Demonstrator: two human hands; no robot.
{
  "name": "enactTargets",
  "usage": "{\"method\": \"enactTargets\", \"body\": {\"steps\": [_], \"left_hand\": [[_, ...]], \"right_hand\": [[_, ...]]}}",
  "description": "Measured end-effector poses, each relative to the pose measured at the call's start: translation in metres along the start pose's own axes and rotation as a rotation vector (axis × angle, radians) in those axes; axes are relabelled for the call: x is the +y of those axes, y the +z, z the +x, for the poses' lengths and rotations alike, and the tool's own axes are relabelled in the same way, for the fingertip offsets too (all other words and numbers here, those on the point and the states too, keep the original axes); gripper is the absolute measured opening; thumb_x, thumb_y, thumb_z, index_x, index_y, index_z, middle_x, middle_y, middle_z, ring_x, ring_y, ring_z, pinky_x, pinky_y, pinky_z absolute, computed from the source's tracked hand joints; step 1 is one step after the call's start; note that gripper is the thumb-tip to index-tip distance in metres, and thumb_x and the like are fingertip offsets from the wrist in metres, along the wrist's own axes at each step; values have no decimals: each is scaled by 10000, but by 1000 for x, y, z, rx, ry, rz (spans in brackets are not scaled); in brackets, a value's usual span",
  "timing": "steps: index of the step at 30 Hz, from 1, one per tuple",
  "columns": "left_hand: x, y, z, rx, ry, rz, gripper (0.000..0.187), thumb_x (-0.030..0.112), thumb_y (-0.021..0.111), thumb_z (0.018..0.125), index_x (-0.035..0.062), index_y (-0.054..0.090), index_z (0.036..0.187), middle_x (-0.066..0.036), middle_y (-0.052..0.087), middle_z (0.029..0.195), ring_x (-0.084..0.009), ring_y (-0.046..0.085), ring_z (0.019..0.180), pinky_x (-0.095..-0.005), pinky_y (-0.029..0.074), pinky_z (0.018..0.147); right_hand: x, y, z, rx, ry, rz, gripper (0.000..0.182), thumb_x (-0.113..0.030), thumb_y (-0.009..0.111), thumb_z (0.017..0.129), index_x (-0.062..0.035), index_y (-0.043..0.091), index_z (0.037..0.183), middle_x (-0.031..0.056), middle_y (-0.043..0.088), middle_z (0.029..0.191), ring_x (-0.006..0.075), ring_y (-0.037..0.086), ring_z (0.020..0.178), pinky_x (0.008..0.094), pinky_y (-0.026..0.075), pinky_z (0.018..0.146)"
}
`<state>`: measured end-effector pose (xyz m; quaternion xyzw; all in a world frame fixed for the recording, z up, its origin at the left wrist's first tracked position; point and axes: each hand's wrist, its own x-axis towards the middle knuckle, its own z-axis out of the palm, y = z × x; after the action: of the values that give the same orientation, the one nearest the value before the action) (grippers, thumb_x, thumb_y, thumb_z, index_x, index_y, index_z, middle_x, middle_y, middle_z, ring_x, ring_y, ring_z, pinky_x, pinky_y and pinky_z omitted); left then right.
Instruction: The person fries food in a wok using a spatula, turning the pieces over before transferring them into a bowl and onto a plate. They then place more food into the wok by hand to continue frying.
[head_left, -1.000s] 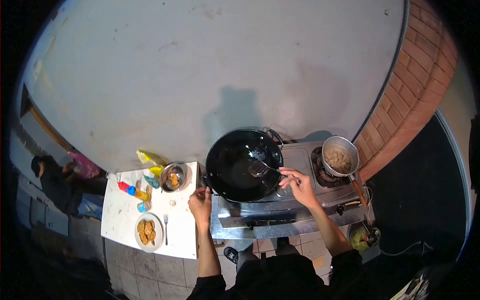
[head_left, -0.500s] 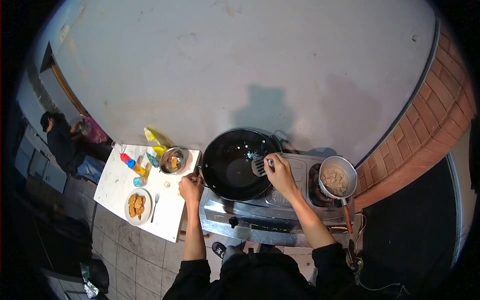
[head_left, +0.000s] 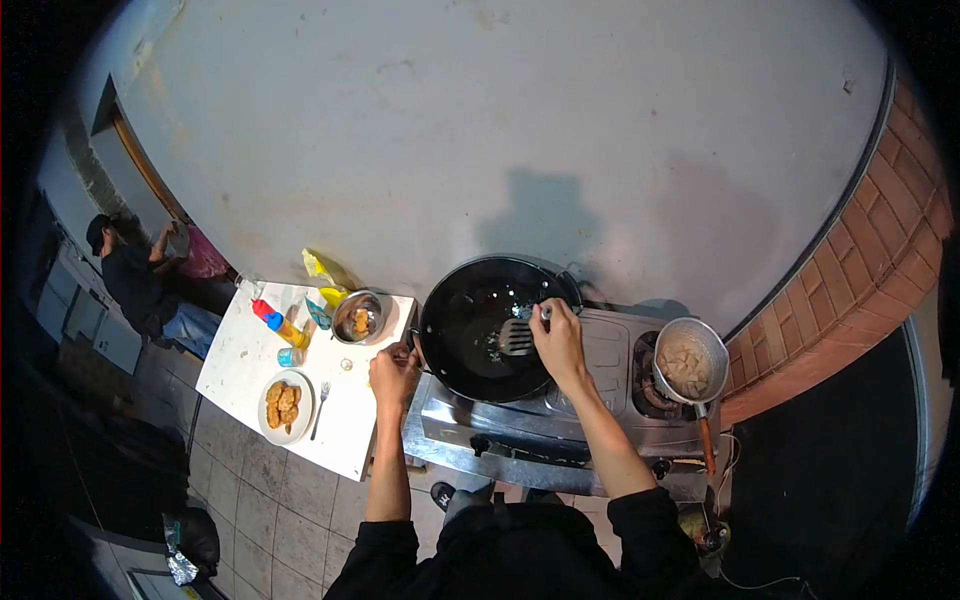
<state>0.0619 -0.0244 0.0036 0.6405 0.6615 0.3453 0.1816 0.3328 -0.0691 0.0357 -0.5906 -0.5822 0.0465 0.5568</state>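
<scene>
A large black wok (head_left: 470, 350) with dark, shiny liquid at its bottom stands on the left side of the metal stove (head_left: 590, 370). My left hand (head_left: 394, 375) is closed round the wok's left handle. My right hand (head_left: 560, 345) grips a slotted spatula (head_left: 516, 338), whose head is inside the wok, toward the right of its base. Small bubbles or bits show near the spatula's head. On the right burner sits a saucepan (head_left: 718, 362) with pale pieces in liquid, its wooden handle pointing toward me.
The white table (head_left: 240, 370) at left bears a plate (head_left: 285, 437) of fried pieces, a fork (head_left: 320, 410), a metal bowl (head_left: 372, 300), a yellow bottle (head_left: 291, 335) and a yellow packet (head_left: 325, 272). Another person (head_left: 140, 285) sits far left. A brick wall (head_left: 830, 320) stands at right.
The spatula's head has shifted slightly lower in the wok, nearer its base. The whole view has moved a little, so most things appear further right. The other person's arm is raised more.
</scene>
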Motion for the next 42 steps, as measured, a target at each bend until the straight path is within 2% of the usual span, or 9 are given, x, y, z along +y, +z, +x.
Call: {"method": "enactTargets", "body": {"steps": [7,12,17,21,24,31,34,37,42], "left_hand": [[-2,2,-1,-34,40,47,270,208,696,755,21,682,949,-147,675,744,-302,668,730,-367,506,674],[2,-5,-2,10,93,51,246,169,696,776,-18,681,934,-167,679,787,-251,671,637,-334,497,603],[-1,-4,-3,10,91,-12,235,197,699,764,4,688,897,-163,661,701,-288,666,664,-349,496,627],[0,-1,-4,21,100,44,226,175,697,759,3,688,906,-146,661,698,-272,666,667,-343,494,624],[-4,-3,-4,33,106,53,219,169,698,755,7,689,902,-135,659,697,-267,662,664,-344,492,623],[-3,1,-4,59,130,51,208,164,699,756,15,690,901,-134,656,696,-260,654,642,-347,487,613],[-5,2,-3,53,133,47,201,159,698,757,17,690,899,-133,657,699,-261,654,645,-345,486,613],[-3,3,-3,47,122,63,195,148,695,761,11,688,899,-132,661,704,-264,658,655,-347,489,622],[-3,7,-4,87,105,59,183,151,702,762,-1,688,863,-139,667,737,-272,666,688,-356,493,642]], "right_hand": [[14,11,-4,-49,30,-32,161,-86,595,814,49,520,765,219,549,748,403,558,709,459,426,600],[23,2,-13,30,246,136,149,-56,597,801,48,510,740,191,525,671,347,539,608,411,406,557],[14,-11,-16,90,41,1,123,-38,608,791,41,520,756,174,536,699,346,541,612,403,415,564],[15,-25,-30,-78,71,197,52,28,591,785,47,587,833,149,573,764,240,595,615,332,453,536],[17,-51,-45,-111,214,379,185,68,572,800,48,631,975,118,606,978,158,651,772,242,522,672],[37,-117,-93,-226,209,356,288,80,559,790,16,631,1061,164,589,1147,224,655,894,280,514,767],[37,-134,-105,-309,59,43,330,51,583,782,-9,617,1104,168,600,1148,320,582,1064,335,473,862],[55,-132,-127,-376,173,3,363,36,583,794,-23,584,1153,179,599,1115,337,587,1023,332,479,822],[75,-116,-153,-274,30,-189,331,-12,573,808,-6,540,1137,166,589,953,358,576,863,399,470,750]]}}
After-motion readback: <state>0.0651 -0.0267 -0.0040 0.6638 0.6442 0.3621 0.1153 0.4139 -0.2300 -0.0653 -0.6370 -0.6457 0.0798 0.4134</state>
